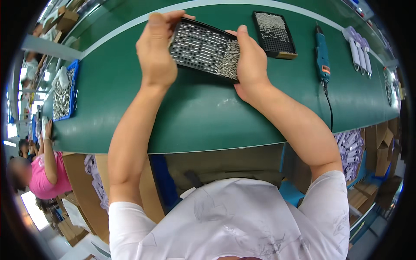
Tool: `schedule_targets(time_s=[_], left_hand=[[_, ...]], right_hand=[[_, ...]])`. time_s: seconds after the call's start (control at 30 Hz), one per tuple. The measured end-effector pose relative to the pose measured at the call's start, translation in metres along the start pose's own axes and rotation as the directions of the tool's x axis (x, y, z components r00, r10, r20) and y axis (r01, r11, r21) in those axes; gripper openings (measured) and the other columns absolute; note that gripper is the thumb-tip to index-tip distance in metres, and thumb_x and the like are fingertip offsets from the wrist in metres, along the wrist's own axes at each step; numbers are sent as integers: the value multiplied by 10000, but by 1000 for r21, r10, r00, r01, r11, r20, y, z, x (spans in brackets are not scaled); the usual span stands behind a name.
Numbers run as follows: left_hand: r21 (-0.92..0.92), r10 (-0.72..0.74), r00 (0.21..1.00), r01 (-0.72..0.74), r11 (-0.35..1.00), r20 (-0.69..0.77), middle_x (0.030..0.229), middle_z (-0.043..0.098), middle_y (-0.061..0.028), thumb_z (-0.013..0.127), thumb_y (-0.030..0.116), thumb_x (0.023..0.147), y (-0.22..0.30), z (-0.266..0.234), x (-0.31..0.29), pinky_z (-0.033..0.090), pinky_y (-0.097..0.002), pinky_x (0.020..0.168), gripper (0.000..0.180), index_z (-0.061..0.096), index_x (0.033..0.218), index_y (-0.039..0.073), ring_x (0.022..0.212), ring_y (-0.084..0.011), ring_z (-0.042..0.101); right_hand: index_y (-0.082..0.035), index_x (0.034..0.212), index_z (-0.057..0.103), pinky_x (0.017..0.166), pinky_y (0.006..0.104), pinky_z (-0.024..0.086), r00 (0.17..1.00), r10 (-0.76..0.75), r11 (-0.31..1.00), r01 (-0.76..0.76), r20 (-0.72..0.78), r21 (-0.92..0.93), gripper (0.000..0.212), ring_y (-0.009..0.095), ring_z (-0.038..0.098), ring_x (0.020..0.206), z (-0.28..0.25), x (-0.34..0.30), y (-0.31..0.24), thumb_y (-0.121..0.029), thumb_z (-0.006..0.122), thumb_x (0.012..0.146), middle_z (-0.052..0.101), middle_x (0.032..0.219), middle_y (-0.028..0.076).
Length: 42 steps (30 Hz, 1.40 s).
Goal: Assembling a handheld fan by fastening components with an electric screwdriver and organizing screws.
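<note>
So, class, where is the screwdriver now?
In the head view, the screwdriver lies on the table at right, between the unheld tray and the white parts.

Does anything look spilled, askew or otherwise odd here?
Nothing looks clearly wrong. The black tray sits at a slant between the left hand and right hand, with small metal pieces heaped at its right end. That looks uneven, but the heap appears to lie within the tray.
</note>
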<state>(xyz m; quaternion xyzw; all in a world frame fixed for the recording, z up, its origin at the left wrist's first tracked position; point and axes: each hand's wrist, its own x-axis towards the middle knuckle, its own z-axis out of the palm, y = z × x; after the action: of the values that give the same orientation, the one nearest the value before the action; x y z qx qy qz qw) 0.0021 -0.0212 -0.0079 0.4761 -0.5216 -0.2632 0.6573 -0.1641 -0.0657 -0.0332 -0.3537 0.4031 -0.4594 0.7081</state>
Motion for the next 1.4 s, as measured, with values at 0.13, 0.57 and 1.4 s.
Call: schedule_targets(time_s=[0.13,0.57,1.4], left_hand=[[-101,-21,998,14,995,-66,1115,719,-187,327,533,1127,0,4,10,511,-337,988,711,623,1191,-111,1027,-209,676],[-45,-105,994,104,994,-30,1169,706,-202,286,581,1113,-16,-4,13,513,-338,1008,768,590,1250,-111,1090,-236,676],[393,-319,776,100,914,544,1497,536,-138,990,46,560,1,-45,18,415,-388,1183,1149,423,1558,6,1372,-245,531]], right_hand=[[-25,1268,644,894,364,560,1000,-23,999,23,19,28,477,179,688,977,0,9,-2,-445,493,1099,709,1121,86],[4,1265,629,967,309,446,998,48,999,-48,29,-4,543,153,554,1077,2,3,-13,-484,456,1102,637,1159,83],[0,1232,689,817,309,469,987,-163,874,144,-1,-463,404,125,541,850,-7,17,-14,-292,435,1117,651,967,38]])
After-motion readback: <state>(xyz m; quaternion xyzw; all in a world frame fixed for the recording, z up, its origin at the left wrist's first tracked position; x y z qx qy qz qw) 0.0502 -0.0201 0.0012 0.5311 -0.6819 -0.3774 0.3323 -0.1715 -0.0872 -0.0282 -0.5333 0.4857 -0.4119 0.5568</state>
